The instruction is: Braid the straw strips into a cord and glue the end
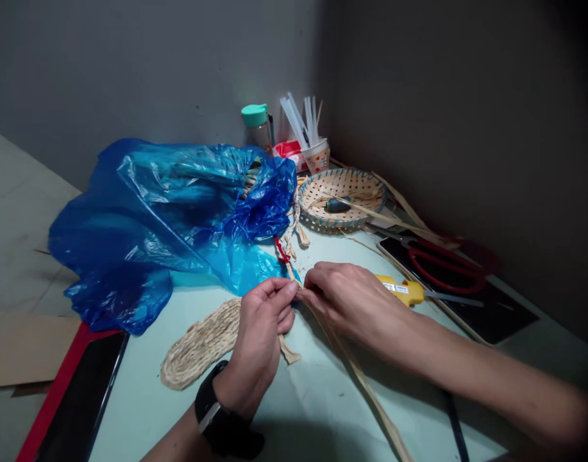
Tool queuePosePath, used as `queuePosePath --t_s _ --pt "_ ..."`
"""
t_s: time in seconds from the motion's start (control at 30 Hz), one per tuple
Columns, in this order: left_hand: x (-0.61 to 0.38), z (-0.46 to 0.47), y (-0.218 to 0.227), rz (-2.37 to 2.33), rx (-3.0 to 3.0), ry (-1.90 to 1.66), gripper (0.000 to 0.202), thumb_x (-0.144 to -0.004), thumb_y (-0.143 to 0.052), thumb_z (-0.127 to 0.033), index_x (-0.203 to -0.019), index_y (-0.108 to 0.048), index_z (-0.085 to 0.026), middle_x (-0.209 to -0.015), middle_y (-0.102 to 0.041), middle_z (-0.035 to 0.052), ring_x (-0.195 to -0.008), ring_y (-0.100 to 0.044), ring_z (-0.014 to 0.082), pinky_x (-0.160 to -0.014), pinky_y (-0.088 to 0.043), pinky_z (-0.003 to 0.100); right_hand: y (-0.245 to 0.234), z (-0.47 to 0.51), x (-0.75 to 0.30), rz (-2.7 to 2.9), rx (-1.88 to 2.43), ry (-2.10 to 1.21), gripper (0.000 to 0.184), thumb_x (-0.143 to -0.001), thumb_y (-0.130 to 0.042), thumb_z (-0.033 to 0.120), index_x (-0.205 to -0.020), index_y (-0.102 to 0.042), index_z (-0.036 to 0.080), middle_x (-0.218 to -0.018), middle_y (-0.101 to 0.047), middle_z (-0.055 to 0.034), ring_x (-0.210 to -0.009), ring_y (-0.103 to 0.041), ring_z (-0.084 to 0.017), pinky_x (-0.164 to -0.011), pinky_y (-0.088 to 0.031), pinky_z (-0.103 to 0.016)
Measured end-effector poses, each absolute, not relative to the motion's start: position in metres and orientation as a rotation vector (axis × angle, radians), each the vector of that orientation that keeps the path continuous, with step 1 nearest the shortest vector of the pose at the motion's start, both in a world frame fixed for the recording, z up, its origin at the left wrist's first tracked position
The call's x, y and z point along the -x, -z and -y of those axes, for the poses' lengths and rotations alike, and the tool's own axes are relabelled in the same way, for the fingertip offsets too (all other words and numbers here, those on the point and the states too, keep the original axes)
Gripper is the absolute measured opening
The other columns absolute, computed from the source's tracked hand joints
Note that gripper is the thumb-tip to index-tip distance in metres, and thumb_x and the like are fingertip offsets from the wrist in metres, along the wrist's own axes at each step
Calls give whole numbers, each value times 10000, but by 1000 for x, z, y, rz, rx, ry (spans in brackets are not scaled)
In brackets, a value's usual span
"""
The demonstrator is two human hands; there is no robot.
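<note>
My left hand [269, 314] is closed, pinching a strand of pale plant fibre between thumb and fingers. Close beside it, my right hand [346, 292] grips the same fibre strand [365, 382], whose long tail runs toward the front edge of the table. From between the hands the fibre leads up to a red tie [281, 251] and a braided cord lying beyond. A flat, oval woven straw sole [202, 343] lies left of my left hand, partly hidden by it. My fingertips cover the exact spot being held.
A blue plastic bag [178, 212] fills the back left. Behind my hands stand a shallow woven basket [344, 173], a paper cup [317, 156] of glue sticks and a green-lidded bottle [256, 128]. At right lie a yellow glue gun [406, 292] and red-handled scissors [447, 273].
</note>
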State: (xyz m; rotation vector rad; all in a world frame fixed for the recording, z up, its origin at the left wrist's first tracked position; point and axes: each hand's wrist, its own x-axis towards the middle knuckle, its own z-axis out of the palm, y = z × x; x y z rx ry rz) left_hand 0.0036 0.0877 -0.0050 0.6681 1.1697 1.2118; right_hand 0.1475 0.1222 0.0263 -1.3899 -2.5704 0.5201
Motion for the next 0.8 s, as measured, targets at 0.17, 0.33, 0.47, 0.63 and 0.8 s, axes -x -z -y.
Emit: queuePosePath --t_s 0.17,0.33,0.47,0.63,0.8 --pt "-6 -87 4 -1195 -629 -1244 150 -776 -688 -229 -714 -602 -123 -525 -382 -78 -406 -240 15 -372 -149 172 -35 -109 -136 2819 1496 -37 118 -858 -495 84 -851 -600 140 -788 -651 -93 -579 -575 -191 -472 -184 -311" --pt "-10 -85 6 -1211 -639 -1297 132 -739 -695 -239 -678 -653 -129 -558 -538 -24 -446 -413 51 -417 -302 185 -38 -98 -127 2891 1484 231 221 -792 -449 -33 -854 -590 125 -791 -632 -110 -622 -580 -199 -443 -267 -298" --pt "-12 -85 5 -1225 -628 -1333 84 -714 -698 -213 -681 -686 -136 -555 -544 -34 -451 -379 49 -436 -303 190 -30 -92 -125 2823 1328 448 224 -748 -436 -33 -824 -560 138 -767 -595 -104 -639 -569 -221 -440 -323 -299" --pt "-13 -85 -1 -1188 -631 -1353 49 -655 -721 -186 -657 -704 -140 -600 -598 -17 -571 -480 85 -555 -399 192 -23 -85 -116 2846 1297 475 216 -790 -403 -21 -808 -545 141 -713 -563 -83 -590 -541 -189 -434 -336 -269" --pt "-11 -81 -4 -1137 -617 -1329 120 -637 -739 -216 -596 -655 -141 -623 -600 -13 -609 -496 90 -584 -416 187 -23 -78 -111 2842 1271 376 256 -832 -364 -11 -925 -567 114 -761 -607 -114 -606 -546 -194 -448 -364 -277"
